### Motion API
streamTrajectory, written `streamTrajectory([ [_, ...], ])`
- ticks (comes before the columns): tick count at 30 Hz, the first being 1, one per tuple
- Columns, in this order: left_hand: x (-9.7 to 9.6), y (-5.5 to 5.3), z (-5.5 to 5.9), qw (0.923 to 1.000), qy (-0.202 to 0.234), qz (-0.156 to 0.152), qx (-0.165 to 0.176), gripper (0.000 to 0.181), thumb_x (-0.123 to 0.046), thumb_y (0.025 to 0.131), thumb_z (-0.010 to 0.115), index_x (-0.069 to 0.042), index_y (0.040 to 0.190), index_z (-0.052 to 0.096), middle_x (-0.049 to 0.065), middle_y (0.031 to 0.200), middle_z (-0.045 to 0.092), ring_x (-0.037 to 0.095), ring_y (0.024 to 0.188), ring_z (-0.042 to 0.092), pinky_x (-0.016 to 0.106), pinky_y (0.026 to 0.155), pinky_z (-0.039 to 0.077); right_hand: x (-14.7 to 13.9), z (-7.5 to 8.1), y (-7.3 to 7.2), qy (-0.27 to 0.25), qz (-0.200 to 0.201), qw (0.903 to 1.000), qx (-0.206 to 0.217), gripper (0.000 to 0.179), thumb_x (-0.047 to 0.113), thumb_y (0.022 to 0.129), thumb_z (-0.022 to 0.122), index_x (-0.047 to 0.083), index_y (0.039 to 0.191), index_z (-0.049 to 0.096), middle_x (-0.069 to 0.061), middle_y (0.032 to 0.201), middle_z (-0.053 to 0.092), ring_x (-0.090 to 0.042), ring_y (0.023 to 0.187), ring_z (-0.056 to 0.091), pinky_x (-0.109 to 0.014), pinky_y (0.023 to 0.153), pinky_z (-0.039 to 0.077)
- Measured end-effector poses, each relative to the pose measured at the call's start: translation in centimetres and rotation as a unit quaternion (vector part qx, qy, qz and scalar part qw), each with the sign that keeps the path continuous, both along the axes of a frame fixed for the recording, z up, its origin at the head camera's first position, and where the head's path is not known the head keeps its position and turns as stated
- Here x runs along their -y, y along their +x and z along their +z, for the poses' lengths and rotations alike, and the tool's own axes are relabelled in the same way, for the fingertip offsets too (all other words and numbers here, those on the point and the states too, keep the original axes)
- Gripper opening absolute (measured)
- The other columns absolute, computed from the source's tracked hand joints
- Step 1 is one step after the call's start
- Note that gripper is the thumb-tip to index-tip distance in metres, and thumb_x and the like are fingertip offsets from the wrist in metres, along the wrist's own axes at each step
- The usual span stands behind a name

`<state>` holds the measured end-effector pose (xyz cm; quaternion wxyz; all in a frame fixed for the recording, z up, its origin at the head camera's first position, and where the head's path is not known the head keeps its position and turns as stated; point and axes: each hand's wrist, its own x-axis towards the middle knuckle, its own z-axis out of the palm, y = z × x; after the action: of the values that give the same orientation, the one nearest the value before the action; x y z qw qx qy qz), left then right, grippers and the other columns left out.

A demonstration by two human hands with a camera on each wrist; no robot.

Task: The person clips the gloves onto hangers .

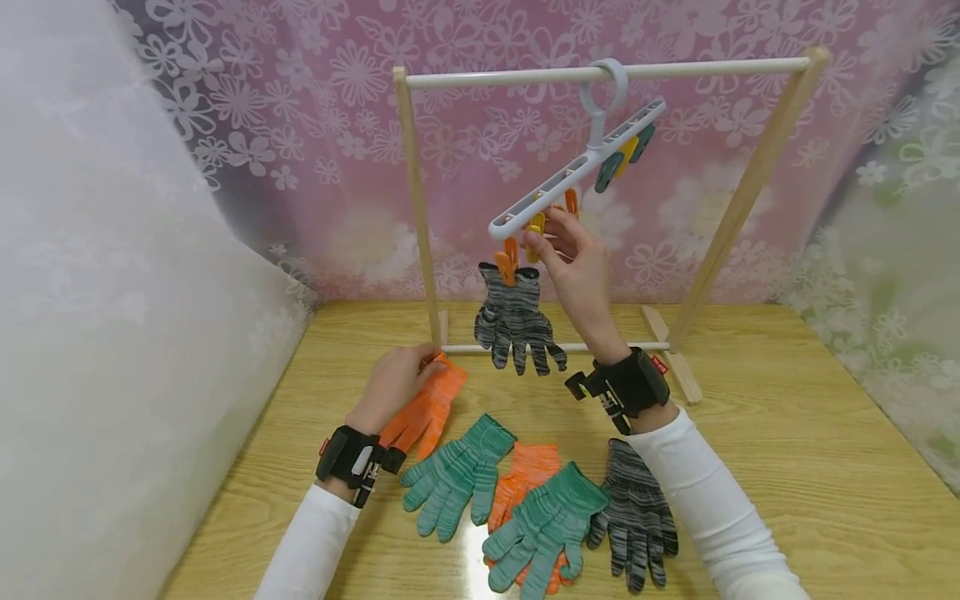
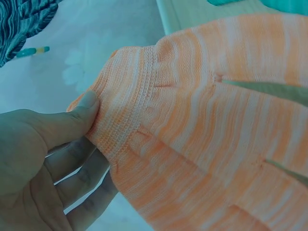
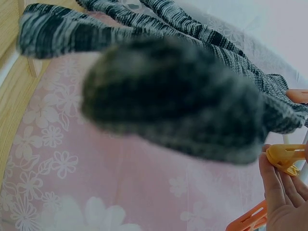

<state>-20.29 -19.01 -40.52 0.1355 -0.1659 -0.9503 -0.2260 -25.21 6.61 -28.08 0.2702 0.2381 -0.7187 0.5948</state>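
My left hand [image 1: 395, 382] pinches the cuff of an orange glove [image 1: 435, 404] between thumb and fingers, its finger part hanging down over the table; the left wrist view shows the thumb on the ribbed cuff [image 2: 120, 96]. Up at the grey hanger [image 1: 577, 171], my right hand [image 1: 581, 271] holds a yellow clothespin [image 1: 536, 233]. Beside it an orange clothespin [image 1: 507, 265] clips a black-and-grey glove [image 1: 516, 317] by its cuff. In the right wrist view that glove [image 3: 168, 96] fills much of the picture, with the yellow clothespin [image 3: 285, 156] at the fingertips.
The hanger hooks over the white bar [image 1: 495, 77] of a wooden rack. Green and yellow clothespins [image 1: 626, 157] hang at its far end. On the table lie two green gloves [image 1: 459, 475], another orange glove [image 1: 528, 467] and a black-and-grey glove [image 1: 637, 517].
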Motion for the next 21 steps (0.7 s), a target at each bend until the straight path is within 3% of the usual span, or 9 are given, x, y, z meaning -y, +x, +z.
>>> streamTrajectory([
  [8, -1.3, -0.8, 1.2, 0.9998, 0.004, -0.017, -0.013, 0.016, -0.025, 0.097, 0.070, -0.014, 0.107, 0.075, 0.005, 0.085, 0.074, 0.019, 0.070, 0.068, 0.032, 0.058, 0.055, -0.1, 0.2, 0.3, 0.001, 0.002, 1.0000, 0.000, 0.041, 0.011, 0.096, 0.070, 0.001, 0.136, 0.063, -0.019, 0.115, 0.072, 0.005, 0.088, 0.067, -0.020, 0.082, 0.058],
  [21, -2.5, -1.7, 3.1, 0.9982, 0.039, -0.019, -0.043, 0.019, -0.023, 0.099, 0.068, -0.012, 0.113, 0.074, 0.007, 0.092, 0.076, 0.021, 0.075, 0.070, 0.035, 0.061, 0.058, -0.1, 0.1, 0.2, 0.000, 0.001, 1.0000, -0.006, 0.040, 0.012, 0.096, 0.071, 0.002, 0.134, 0.064, -0.018, 0.114, 0.072, 0.003, 0.089, 0.068, -0.021, 0.083, 0.058],
])
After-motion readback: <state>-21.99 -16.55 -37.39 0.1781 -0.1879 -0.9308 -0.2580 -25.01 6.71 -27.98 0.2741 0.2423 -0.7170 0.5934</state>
